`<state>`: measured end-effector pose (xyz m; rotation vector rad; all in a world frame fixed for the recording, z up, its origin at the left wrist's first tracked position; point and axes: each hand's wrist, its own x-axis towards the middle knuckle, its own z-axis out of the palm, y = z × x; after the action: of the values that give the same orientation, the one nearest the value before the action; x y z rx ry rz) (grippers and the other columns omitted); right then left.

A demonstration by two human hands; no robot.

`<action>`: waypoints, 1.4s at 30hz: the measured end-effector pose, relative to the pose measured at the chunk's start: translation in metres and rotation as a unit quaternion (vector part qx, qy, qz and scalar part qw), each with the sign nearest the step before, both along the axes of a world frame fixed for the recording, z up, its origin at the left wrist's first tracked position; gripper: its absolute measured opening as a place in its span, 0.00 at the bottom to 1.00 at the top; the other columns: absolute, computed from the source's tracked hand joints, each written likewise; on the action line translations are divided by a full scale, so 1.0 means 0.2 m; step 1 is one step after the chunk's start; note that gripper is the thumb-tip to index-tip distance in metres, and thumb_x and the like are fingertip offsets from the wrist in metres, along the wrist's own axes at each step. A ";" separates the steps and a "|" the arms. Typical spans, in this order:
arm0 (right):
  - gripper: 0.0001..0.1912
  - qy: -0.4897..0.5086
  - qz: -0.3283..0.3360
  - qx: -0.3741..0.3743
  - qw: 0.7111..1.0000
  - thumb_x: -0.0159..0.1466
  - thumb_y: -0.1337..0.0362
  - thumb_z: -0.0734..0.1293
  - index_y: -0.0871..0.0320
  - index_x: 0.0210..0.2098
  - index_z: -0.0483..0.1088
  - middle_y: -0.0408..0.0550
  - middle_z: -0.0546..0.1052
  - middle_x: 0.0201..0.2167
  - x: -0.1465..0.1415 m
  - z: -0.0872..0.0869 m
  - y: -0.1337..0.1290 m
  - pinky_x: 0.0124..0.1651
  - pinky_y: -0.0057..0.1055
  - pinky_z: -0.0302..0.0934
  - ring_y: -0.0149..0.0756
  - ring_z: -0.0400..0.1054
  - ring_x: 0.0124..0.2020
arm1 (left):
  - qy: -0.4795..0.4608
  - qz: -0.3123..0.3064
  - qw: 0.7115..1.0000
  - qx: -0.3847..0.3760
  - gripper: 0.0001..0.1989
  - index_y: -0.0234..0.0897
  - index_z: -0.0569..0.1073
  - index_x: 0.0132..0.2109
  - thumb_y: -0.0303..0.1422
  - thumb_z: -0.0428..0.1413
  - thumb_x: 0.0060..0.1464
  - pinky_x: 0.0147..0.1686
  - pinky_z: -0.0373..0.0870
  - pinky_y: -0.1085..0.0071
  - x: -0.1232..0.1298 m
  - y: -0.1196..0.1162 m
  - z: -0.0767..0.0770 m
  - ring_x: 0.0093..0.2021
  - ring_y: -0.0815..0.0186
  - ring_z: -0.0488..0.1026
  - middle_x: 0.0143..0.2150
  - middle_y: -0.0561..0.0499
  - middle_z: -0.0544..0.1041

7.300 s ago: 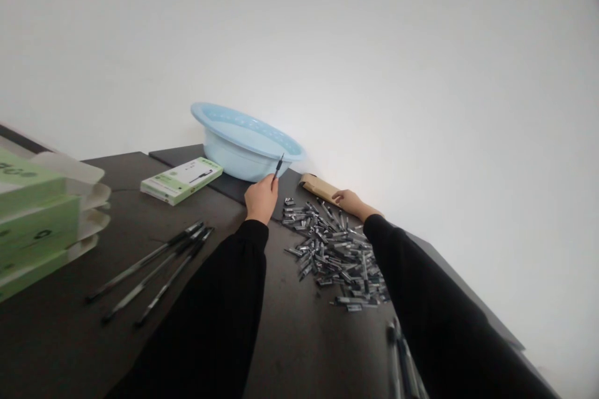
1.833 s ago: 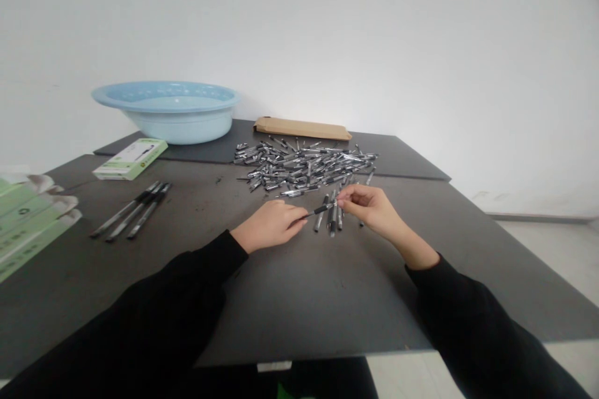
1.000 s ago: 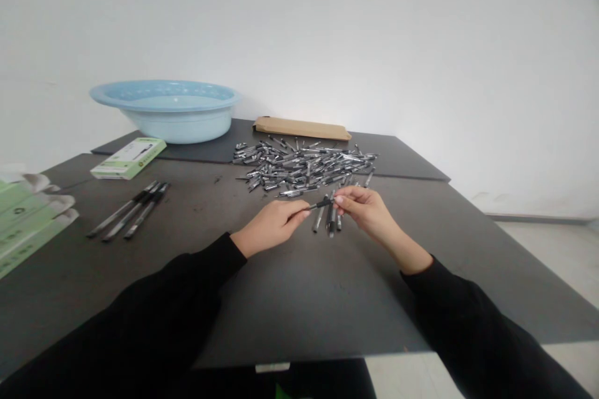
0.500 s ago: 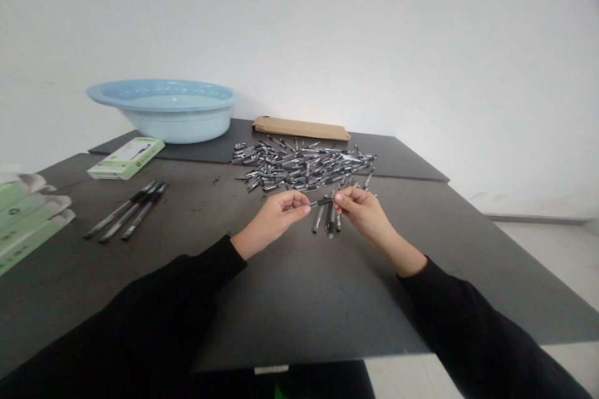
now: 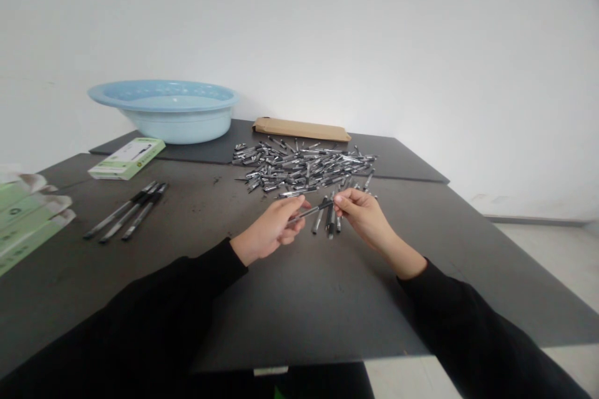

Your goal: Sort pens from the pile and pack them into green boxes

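My right hand (image 5: 359, 204) pinches the dark tip end of a clear-barrelled pen (image 5: 309, 212) between thumb and fingers. The pen slants down to the left, its far end lying against the fingers of my left hand (image 5: 276, 224). My left thumb is raised off the barrel, with the fingers loosely parted below it. Beneath the hands, several loose pens (image 5: 319, 219) lie on the dark table (image 5: 299, 299). Just beyond is a large heap of similar pens (image 5: 299, 165).
Three pens (image 5: 133, 212) lie side by side at left. A green-and-white box (image 5: 127, 159) sits behind them, near a light blue basin (image 5: 178, 124). Open green cartons (image 5: 28, 224) stand at the left edge. A flat brown cardboard piece (image 5: 302, 129) lies behind the heap.
My left hand has loosened from its pinch, with the thumb lifted and the fingers dropped below the pen. The pen now tilts lower at its left end. My right hand stays nearly still.
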<state>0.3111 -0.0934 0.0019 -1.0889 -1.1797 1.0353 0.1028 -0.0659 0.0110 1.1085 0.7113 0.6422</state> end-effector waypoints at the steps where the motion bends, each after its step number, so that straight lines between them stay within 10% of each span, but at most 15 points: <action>1: 0.18 0.003 0.001 -0.003 1.000 0.51 0.49 0.77 0.57 0.27 0.74 0.41 0.73 0.21 0.00 0.00 0.00 0.30 0.28 0.61 0.28 0.65 0.24 | -0.002 0.005 1.000 -0.005 0.15 0.36 0.68 0.42 0.45 0.50 0.61 0.15 0.39 0.80 0.00 0.00 0.00 0.14 0.79 0.44 0.20 0.59 0.63; 19: 0.19 -0.018 -0.004 0.002 1.000 0.50 0.49 0.77 0.57 0.26 0.73 0.42 0.73 0.21 -0.02 0.02 -0.01 0.29 0.28 0.62 0.29 0.65 0.24 | -0.001 0.064 0.998 0.008 0.12 0.34 0.69 0.35 0.37 0.62 0.52 0.16 0.42 0.81 0.00 0.01 -0.01 0.16 0.80 0.52 0.24 0.57 0.66; 25: 0.18 0.036 0.004 -0.002 0.999 0.50 0.50 0.78 0.57 0.26 0.74 0.41 0.72 0.21 -0.01 0.02 -0.02 0.31 0.28 0.61 0.29 0.65 0.25 | -0.047 -0.086 0.991 -0.086 0.18 0.32 0.72 0.38 0.43 0.49 0.63 0.16 0.41 0.79 -0.02 0.02 -0.02 0.15 0.78 0.42 0.18 0.62 0.53; 42: 0.18 0.006 -0.001 0.024 1.000 0.54 0.48 0.76 0.56 0.27 0.73 0.42 0.73 0.24 0.00 0.01 -0.01 0.32 0.30 0.58 0.30 0.63 0.26 | 0.030 -0.026 0.995 0.096 0.15 0.31 0.75 0.35 0.41 0.59 0.53 0.19 0.45 0.77 0.00 0.00 -0.04 0.19 0.77 0.54 0.22 0.56 0.65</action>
<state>0.3101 -0.0963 0.0031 -1.0441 -1.1895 1.0055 0.1035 -0.0667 0.0029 1.3234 0.6801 0.6453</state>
